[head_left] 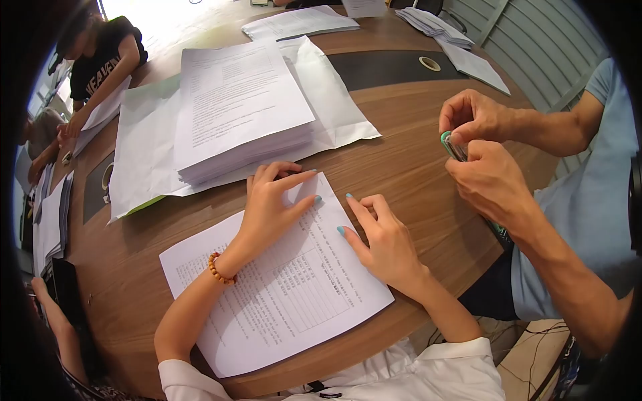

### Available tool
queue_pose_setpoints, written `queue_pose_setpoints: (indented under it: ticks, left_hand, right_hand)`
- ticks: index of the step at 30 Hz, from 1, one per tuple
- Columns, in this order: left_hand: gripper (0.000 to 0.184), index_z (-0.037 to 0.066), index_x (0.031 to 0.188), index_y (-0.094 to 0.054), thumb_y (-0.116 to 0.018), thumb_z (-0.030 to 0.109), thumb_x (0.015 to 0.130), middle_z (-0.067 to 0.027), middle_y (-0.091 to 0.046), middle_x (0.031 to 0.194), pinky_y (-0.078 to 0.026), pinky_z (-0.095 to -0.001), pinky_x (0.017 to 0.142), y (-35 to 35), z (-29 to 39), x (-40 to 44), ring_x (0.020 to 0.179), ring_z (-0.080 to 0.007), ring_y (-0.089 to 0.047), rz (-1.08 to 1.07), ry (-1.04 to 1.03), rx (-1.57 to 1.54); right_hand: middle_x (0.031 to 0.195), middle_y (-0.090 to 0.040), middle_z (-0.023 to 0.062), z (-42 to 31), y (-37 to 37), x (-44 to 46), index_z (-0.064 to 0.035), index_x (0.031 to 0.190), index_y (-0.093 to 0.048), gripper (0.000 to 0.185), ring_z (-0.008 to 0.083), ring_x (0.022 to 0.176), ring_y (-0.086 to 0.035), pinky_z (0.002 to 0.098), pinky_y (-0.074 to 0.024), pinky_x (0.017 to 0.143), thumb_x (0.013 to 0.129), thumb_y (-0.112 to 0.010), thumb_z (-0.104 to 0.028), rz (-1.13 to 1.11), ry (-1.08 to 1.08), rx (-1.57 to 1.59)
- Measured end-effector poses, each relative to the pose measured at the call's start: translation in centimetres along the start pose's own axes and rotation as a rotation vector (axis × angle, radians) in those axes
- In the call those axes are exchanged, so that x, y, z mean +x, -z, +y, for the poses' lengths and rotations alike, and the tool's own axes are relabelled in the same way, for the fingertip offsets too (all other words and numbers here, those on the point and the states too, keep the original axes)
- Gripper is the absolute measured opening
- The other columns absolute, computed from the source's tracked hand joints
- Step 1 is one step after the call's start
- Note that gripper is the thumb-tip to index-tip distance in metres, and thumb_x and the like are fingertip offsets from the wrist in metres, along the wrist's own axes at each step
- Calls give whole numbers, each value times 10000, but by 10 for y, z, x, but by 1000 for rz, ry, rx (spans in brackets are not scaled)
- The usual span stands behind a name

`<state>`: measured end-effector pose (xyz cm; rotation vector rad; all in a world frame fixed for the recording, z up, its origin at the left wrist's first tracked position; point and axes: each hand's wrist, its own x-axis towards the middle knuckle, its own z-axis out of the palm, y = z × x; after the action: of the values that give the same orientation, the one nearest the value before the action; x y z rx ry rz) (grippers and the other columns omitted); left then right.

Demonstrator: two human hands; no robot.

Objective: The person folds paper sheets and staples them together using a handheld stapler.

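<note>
A printed sheet (294,287) with text and a table lies at a slant on the brown wooden table (401,167), at its near edge. My left hand (271,200), with a beaded bracelet on the wrist, rests over the sheet's far part, fingers apart and pointing to the right. Near the sheet's right edge is my right hand (381,240), its fingers spread and thumb over the paper. Neither hand grips anything. Just beyond my left hand stands a thick stack of printed pages (241,100) on white wrapping paper (144,147).
At the right, a co-worker's hands (491,160) hold a small metal and green object (453,146). A tape roll (429,63) lies on the dark strip. Another person (107,60) handles papers at the upper left. More paper piles (297,23) lie around the table.
</note>
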<state>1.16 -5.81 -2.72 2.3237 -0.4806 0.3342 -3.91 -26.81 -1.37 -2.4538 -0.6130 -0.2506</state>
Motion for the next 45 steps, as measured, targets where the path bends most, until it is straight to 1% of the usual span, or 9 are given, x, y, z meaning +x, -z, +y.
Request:
queue_pose_setpoints:
  ticks: [18, 20, 26, 29, 36, 38, 40, 43, 45]
  left_hand:
    - [404, 124, 1127, -673, -741, 145, 729, -64, -584, 1164, -311, -397, 991, 4, 4, -1, 1121, -243, -484, -40, 31, -54]
    - [399, 121, 1122, -674, -740, 145, 730, -64, -584, 1164, -308, -399, 993, 3, 2, -1, 1120, -244, -484, -36, 26, -56]
    - [391, 78, 1109, -664, -741, 122, 728, -76, -596, 1121, -378, -362, 912, 4, 4, 0, 1045, -233, -514, 29, -47, -43]
    - [385, 68, 1110, -655, -723, 72, 731, -77, -605, 1093, -429, -339, 870, 16, 17, 5, 1003, -212, -541, 89, 9, -286]
    - [256, -11, 945, -681, -666, 4, 689, -133, -651, 895, -494, -303, 698, 98, 112, -21, 756, -192, -590, 26, -504, -542]
    - [87, 87, 819, -616, -652, 17, 783, -56, -601, 835, -391, -284, 631, 100, 126, -42, 691, -160, -543, 91, -562, -863]
    - [147, 135, 757, -583, -645, 23, 829, -18, -576, 805, -339, -275, 598, 108, 132, -45, 659, -144, -519, 127, -589, -1017]
    - [333, 209, 963, -706, -460, -5, 896, -50, -618, 1004, -357, -261, 641, 118, 135, -37, 843, -147, -515, -205, -718, -1030]
    - [125, 6, 847, -656, -603, 66, 751, -124, -649, 891, -420, -275, 592, 113, 131, -47, 739, -194, -569, -234, -551, -982]
  right_hand:
    - [1030, -492, 136, -2, 1, -1, 25, 1214, -546, 437, 266, 850, -591, 362, -510, 703, 835, -656, -162, -52, -31, -6]
    - [981, -481, 128, -1, -1, -1, 53, 1164, -546, 408, 254, 804, -581, 352, -509, 647, 831, -654, -156, 1, 31, -23]
    - [999, -481, 127, -1, -1, -2, 45, 1160, -548, 406, 257, 820, -588, 357, -518, 663, 827, -660, -157, 5, 41, -34]
    - [1008, -481, 125, 1, 0, -3, 41, 1163, -547, 408, 257, 826, -590, 357, -520, 666, 825, -663, -155, 2, 40, -43]
    - [1013, -482, 126, 0, 2, -3, 38, 1161, -547, 403, 256, 830, -590, 358, -522, 669, 826, -662, -153, -10, 59, -38]
    - [1010, -481, 124, 1, -2, -4, 38, 1160, -549, 398, 253, 826, -589, 355, -522, 667, 827, -660, -151, 9, 53, -50]
    - [1010, -481, 125, 1, -2, -4, 41, 1157, -552, 396, 252, 824, -588, 353, -522, 666, 826, -660, -147, 9, 58, -54]
    - [1006, -481, 125, -1, -1, -3, 46, 1151, -556, 391, 250, 816, -586, 349, -520, 662, 823, -662, -139, 14, 61, -58]
    - [1004, -482, 126, -2, -1, -3, 49, 1148, -557, 390, 250, 811, -586, 347, -520, 660, 822, -662, -135, 17, 65, -56]
